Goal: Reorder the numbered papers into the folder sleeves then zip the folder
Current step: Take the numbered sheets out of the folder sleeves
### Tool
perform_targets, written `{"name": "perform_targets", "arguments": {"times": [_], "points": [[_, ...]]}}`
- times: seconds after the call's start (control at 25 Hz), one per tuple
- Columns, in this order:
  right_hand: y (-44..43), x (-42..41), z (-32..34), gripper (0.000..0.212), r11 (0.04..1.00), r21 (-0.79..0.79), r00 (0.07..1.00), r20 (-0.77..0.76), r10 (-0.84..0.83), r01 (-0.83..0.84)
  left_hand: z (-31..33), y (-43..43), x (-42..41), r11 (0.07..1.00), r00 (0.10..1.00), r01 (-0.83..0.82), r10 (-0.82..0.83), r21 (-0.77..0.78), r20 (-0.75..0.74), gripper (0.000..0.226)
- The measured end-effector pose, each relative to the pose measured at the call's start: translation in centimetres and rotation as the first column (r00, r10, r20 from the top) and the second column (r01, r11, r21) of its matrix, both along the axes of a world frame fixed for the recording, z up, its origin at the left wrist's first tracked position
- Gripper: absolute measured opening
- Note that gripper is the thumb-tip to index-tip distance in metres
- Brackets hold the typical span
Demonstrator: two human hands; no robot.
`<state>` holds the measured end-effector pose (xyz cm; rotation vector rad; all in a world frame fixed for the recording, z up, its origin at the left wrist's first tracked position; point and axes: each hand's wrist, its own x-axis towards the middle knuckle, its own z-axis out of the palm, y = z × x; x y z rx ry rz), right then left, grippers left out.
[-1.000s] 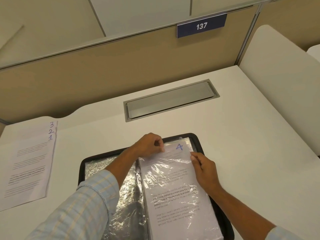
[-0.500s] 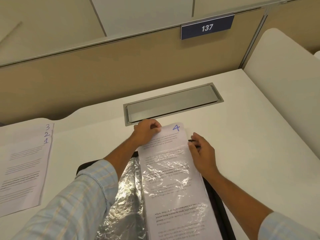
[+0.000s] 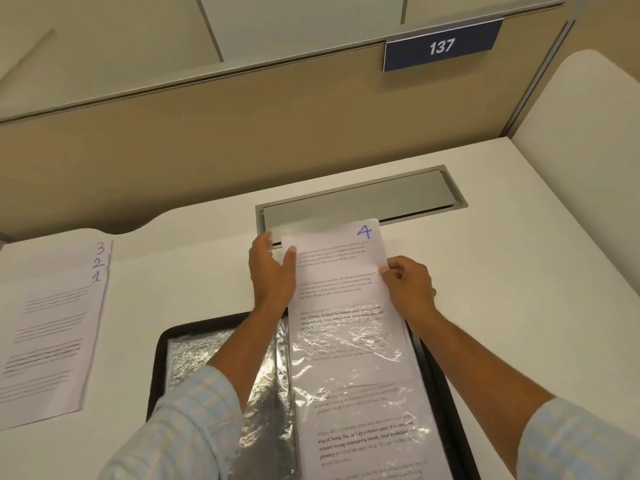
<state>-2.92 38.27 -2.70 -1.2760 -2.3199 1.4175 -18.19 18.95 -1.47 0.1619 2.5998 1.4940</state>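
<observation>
The left hand (image 3: 272, 277) and right hand (image 3: 412, 289) are each pinching paper "4" (image 3: 341, 282) mid-frame; papers "3", "2", "1" (image 3: 48, 334) are lying left; sign "137" (image 3: 441, 46) is showing upper right.

Paper 4 (image 3: 341, 271) juts beyond the folder (image 3: 162, 358) — papers 1–3 (image 3: 52, 327) lie left.

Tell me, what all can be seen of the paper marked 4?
The paper marked 4 is a white sheet with printed paragraphs and a blue handwritten 4 at its top right corner. Its lower part lies inside a crinkled clear sleeve of the open folder; its upper part sticks out over the desk. The left hand and right hand pinch its side edges.
</observation>
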Motion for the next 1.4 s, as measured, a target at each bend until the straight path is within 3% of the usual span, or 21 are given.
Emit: {"name": "perform_targets", "arguments": {"times": [0.08, 0.2, 0.32, 0.48, 0.64, 0.92, 1.16, 1.4], "points": [[0.2, -0.5, 0.1, 0.009, 0.997, -0.072, 0.99, -0.138, -0.018, 0.008, -0.1, -1.0, 1.0, 0.996, 0.985, -0.046, 0.033, 0.075, 0.167, 0.046], [0.3, -2.0, 1.3, 0.011, 0.989, -0.145, 0.959, -0.274, -0.074, 0.035, 0.3, -2.5, 1.6, 0.985, 0.946, 0.013, -0.067, 0.169, 0.318, 0.033], [0.3, -3.3, 2.2, 0.012, 0.986, -0.155, 0.937, -0.331, -0.108, 0.059, 0.1, -3.2, 1.5, 0.962, 0.907, 0.069, -0.171, 0.265, 0.386, 0.018], [0.0, -4.4, 2.9, 0.018, 0.957, -0.275, 0.933, -0.313, -0.176, 0.088, 0.4, -3.1, 0.7, 0.942, 0.883, -0.011, -0.148, 0.335, 0.445, 0.022], [-0.4, -4.1, 2.3, 0.017, 0.971, -0.23, 0.966, -0.229, -0.121, 0.067, 1.4, -2.0, -1.1, 0.924, 0.917, -0.107, -0.05, 0.366, 0.395, 0.019], [-1.8, -5.5, 5.6, 0.016, 0.996, -0.058, 0.924, -0.371, -0.09, 0.073, 4.3, -2.2, -2.4, 0.861, 0.966, -0.142, 0.013, 0.489, 0.257, 0.014], [-6.4, -5.8, 6.7, 0.012, 0.992, -0.11, 0.91, -0.402, -0.101, 0.062, 6.3, -7.1, -2.8, 0.838, 0.968, -0.19, 0.075, 0.512, 0.238, 0.016], [-14.3, -5.3, 5.2, 0.01, 0.969, -0.232, 0.935, -0.319, -0.157, 0.084, 6.6, -15.1, -2.9, 0.9, 0.956, -0.216, 0.116, 0.379, 0.27, 0.014]]}}
